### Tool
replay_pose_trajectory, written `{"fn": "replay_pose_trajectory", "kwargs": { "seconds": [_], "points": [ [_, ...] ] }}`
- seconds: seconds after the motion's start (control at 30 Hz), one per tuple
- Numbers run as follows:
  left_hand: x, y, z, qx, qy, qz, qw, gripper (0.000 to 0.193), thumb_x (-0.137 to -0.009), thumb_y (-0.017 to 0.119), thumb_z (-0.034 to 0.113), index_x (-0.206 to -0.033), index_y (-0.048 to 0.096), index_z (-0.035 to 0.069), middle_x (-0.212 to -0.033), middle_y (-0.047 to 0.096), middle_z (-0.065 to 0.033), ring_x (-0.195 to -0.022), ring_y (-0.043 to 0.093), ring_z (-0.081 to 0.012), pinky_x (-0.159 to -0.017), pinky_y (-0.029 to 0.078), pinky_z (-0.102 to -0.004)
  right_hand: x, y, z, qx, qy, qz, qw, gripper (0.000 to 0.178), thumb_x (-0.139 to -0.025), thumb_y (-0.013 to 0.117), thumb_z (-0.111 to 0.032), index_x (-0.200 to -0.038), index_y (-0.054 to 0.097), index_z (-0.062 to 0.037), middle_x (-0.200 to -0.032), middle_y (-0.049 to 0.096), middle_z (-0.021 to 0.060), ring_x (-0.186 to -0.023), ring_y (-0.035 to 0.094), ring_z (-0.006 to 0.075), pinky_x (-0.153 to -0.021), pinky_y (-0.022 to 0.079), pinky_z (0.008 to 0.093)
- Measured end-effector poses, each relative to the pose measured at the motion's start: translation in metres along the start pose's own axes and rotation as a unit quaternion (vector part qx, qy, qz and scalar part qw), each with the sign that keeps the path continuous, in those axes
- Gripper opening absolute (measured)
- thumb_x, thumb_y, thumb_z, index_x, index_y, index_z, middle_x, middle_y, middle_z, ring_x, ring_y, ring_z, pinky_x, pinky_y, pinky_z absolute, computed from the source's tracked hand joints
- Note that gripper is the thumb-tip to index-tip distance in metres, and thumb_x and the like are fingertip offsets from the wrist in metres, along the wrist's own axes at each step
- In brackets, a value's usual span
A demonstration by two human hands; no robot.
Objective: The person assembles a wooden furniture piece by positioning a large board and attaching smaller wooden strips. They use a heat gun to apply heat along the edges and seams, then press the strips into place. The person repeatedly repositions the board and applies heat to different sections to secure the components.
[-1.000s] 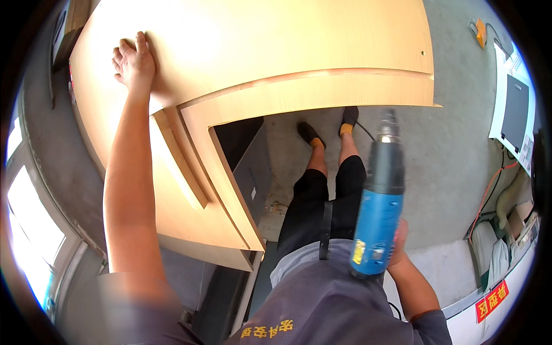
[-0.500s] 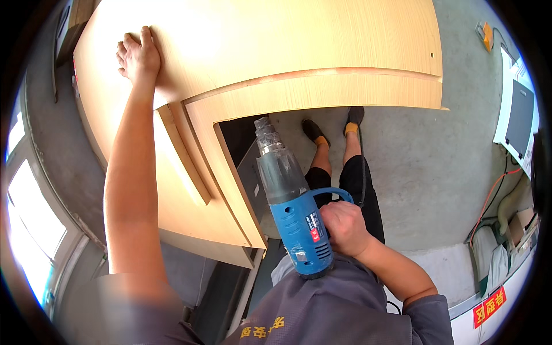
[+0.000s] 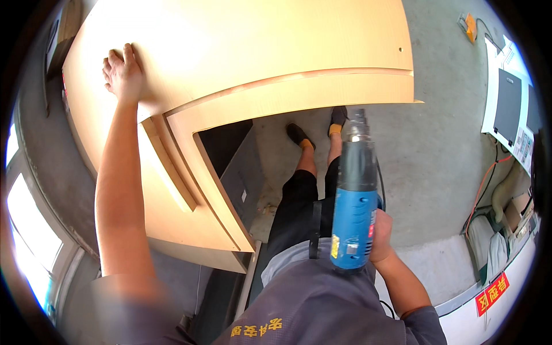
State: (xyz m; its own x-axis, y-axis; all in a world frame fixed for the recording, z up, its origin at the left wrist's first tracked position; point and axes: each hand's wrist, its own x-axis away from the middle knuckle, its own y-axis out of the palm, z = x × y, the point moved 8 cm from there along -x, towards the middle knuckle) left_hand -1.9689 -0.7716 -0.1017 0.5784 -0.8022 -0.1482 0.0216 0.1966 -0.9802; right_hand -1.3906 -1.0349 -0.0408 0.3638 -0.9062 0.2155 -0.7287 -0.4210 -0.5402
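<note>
We see our right hand [image 3: 380, 236] wrapped around the grip of a blue heat gun [image 3: 352, 213], fingers closed on it, low and right of centre in the view. The gun's long axis runs nearly straight up the picture, tilted only slightly. Its grey barrel and metal nozzle [image 3: 357, 123] point away from us, toward the near edge of the panel [image 3: 259, 52] and the floor [image 3: 443, 149] beyond; the blue rear end sits close to our chest. The nozzle tip is near the panel's edge but apart from it.

Our left hand [image 3: 123, 72] lies flat on the light wood panel, fingers together and palm pressed down, far up and left with the arm stretched out. The panel is a large sheet with a second layer stepped below it, resting on a dark surface [image 3: 230, 155]. Under the gun we see our legs in black shorts and dark shoes [image 3: 319, 129] on the grey concrete floor.
</note>
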Motion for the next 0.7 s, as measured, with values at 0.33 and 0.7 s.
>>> {"fn": "replay_pose_trajectory", "kwargs": {
  "seconds": [0.33, 0.7],
  "points": [
    [-0.003, 0.002, 0.003, -0.01, -0.002, 0.002, 1.0, 0.081, -0.094, 0.039, 0.065, -0.153, 0.035, 0.01, -0.161, 0.027, -0.0158, -0.15, 0.021, -0.0307, -0.119, 0.013, -0.0544, 0.025, -0.04, 0.043, -0.115, 0.161, -0.029, 0.98, 0.02, -0.078, 0.073, -0.013, -0.091, 0.062, -0.0023, -0.08, 0.066, 0.0143, -0.069, 0.066, 0.0314, -0.061, 0.053, 0.0381],
    [0.003, 0.001, 0.004, -0.059, -0.012, 0.003, 0.998, 0.077, -0.097, 0.036, 0.062, -0.153, 0.033, 0.01, -0.162, 0.027, -0.0141, -0.15, 0.021, -0.0319, -0.12, 0.013, -0.0559, 0.016, -0.209, 0.092, -0.107, 0.257, 0.017, 0.96, 0.039, -0.084, 0.067, -0.011, -0.118, 0.05, -0.0027, -0.093, 0.062, 0.0098, -0.073, 0.062, 0.0223, -0.066, 0.052, 0.0373]
  ]
}}
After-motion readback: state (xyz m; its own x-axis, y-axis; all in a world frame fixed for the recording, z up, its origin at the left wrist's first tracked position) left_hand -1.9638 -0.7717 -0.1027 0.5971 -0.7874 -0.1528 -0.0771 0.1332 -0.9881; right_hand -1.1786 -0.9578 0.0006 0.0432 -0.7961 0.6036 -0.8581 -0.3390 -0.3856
